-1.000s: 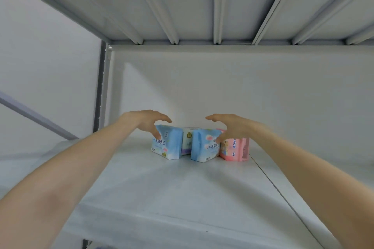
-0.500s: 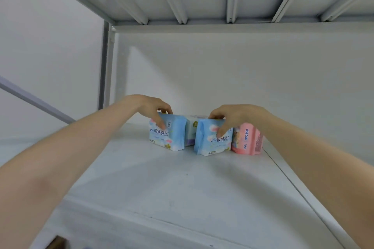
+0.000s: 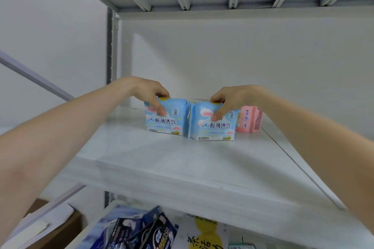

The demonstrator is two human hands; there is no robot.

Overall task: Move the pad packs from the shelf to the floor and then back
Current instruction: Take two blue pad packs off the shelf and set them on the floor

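Left hand (image 3: 149, 93) pinches top edge of left light-blue soft plastic pad pack (image 3: 170, 122): thumb on front face, fingers curled behind. Right hand (image 3: 232, 99) pinches top of right light-blue soft plastic pad pack (image 3: 214, 129) same way.

Both packs upright at rear of white metal shelf board (image 3: 182, 163), sides touching. Lifted or resting: cannot tell.

Print on each: "Air 极薄透气", "240".

Pink plastic pad pack (image 3: 250, 120) at 3 o'clock of right pack, lettering unreadable.

Lower shelf at 6 o'clock: dark packs (image 3: 145, 232), one marked "350".

White wall (image 3: 242, 56) behind.
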